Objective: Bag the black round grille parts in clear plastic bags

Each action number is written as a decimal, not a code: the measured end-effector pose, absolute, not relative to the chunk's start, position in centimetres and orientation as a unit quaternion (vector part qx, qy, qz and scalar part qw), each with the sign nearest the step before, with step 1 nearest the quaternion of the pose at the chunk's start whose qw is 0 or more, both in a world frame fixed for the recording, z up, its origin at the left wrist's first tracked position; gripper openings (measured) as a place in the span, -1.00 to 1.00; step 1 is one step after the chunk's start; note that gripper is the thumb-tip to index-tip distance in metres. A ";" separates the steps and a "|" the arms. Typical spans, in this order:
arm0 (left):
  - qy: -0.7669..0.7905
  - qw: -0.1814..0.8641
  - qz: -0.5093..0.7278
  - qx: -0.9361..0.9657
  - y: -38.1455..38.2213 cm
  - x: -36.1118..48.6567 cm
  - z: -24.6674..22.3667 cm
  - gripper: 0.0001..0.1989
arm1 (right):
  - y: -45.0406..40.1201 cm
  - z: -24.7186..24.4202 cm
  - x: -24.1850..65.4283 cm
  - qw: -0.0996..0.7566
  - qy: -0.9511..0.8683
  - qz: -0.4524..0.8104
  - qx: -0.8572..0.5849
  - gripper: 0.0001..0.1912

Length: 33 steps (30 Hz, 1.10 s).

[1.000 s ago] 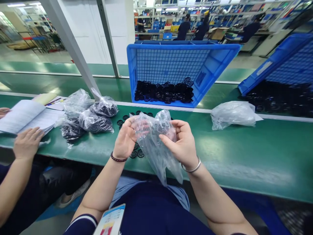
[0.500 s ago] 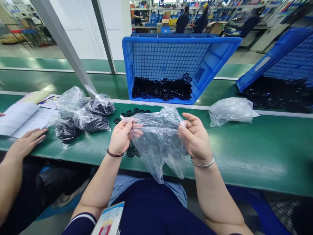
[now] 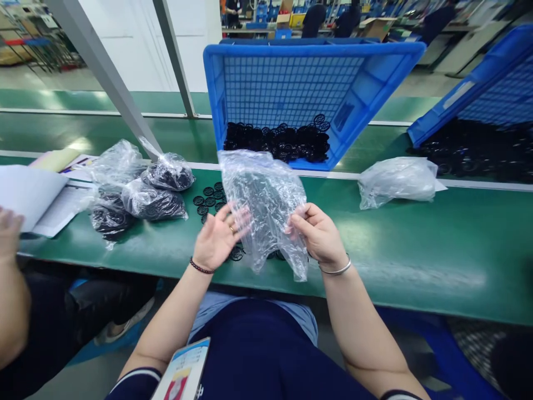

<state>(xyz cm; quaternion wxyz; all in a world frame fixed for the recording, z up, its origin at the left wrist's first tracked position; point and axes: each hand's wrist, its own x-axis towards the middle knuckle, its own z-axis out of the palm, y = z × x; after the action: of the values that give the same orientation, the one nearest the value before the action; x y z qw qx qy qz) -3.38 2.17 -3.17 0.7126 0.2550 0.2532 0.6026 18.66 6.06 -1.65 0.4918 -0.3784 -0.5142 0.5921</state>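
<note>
A clear plastic bag [image 3: 266,205], crinkled and seemingly without contents, hangs upright between my hands above the green table. My right hand [image 3: 318,233] pinches its right side between thumb and fingers. At the bag's left side my left hand [image 3: 219,236] is open, palm turned up, with spread fingers partly behind the film. Several round black plastic parts [image 3: 209,201] lie flat on the table behind my left hand, and more of them are partly hidden under the bag.
Filled bags of black parts [image 3: 154,203] sit to the left, beside papers [image 3: 31,191] and a co-worker's hand [image 3: 9,233]. A tilted blue crate [image 3: 287,50] holds black parts behind the bag. Another blue crate [image 3: 449,103] and a stack of plastic bags [image 3: 397,180] are at right.
The bag's upper edge has swung up and away from me. My left fingers have come off their pinch and spread, while my right hand keeps its grip. The co-worker's hand lifts a page.
</note>
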 end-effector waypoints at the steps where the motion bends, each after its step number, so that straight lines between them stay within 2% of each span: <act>1: 0.266 0.736 0.567 0.256 1.6 -2.5 -3.9 -0.35 | 6.1 -1.5 18.5 0.505 -0.504 0.590 -0.377 -0.60; 3: 0.311 0.758 0.511 0.260 0.7 -0.9 -5.2 -0.35 | 6.2 -1.4 18.3 0.524 -0.487 0.590 -0.375 -0.59; 5: 0.365 0.744 0.495 0.261 0.2 0.1 -6.0 -0.43 | 6.1 -1.4 18.4 0.543 -0.472 0.584 -0.376 -0.59; 7: 0.403 0.713 0.513 0.257 0.4 0.1 -6.1 -0.55 | 6.2 -1.6 18.9 0.569 -0.460 0.559 -0.389 -0.59; 10: 0.425 0.674 0.550 0.250 1.1 -0.9 -5.7 -0.58 | 7.0 -2.3 20.4 0.609 -0.455 0.498 -0.416 -0.59; 13: 0.436 0.645 0.575 0.253 1.7 -1.7 -5.3 -0.58 | 7.8 -3.3 21.8 0.625 -0.479 0.421 -0.451 -0.60; 16: 0.446 0.615 0.599 0.255 1.9 -1.3 -5.5 -0.56 | 7.4 -3.7 22.3 0.630 -0.536 0.271 -0.492 -0.58; 18: 0.451 0.594 0.615 0.256 2.0 -0.7 -5.8 -0.54 | 6.1 -3.5 22.0 0.604 -0.604 0.155 -0.497 -0.65; 20: 0.457 0.576 0.626 0.259 2.1 -0.2 -6.1 -0.51 | 4.6 -2.9 21.2 0.535 -0.704 0.064 -0.463 -0.74; 23: 0.463 0.558 0.632 0.273 2.1 0.3 -6.2 -0.51 | 2.8 -2.4 19.9 0.393 -0.833 -0.021 -0.389 -0.72; 25: 0.465 0.552 0.630 0.286 2.0 0.5 -6.2 -0.53 | 2.4 -2.5 19.3 0.335 -0.860 -0.052 -0.382 -0.75; 28: 0.465 0.549 0.626 0.302 1.7 0.5 -6.0 -0.54 | 2.8 -2.8 19.1 0.334 -0.853 -0.056 -0.396 -0.90; 31: 0.466 0.549 0.606 0.338 1.4 0.2 -5.8 -0.54 | 3.4 -2.9 19.4 0.375 -0.836 -0.019 -0.399 -0.90; 33: 0.483 0.524 0.584 0.390 1.2 -0.1 -5.8 -0.44 | 3.5 -2.8 19.6 0.403 -0.818 0.011 -0.410 -0.90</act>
<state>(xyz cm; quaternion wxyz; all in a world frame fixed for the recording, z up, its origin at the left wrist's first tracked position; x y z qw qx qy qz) -0.05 1.24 -5.79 0.5236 0.3898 0.4831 0.5836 19.56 3.50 -2.78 0.4029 -0.4100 -0.8182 0.0105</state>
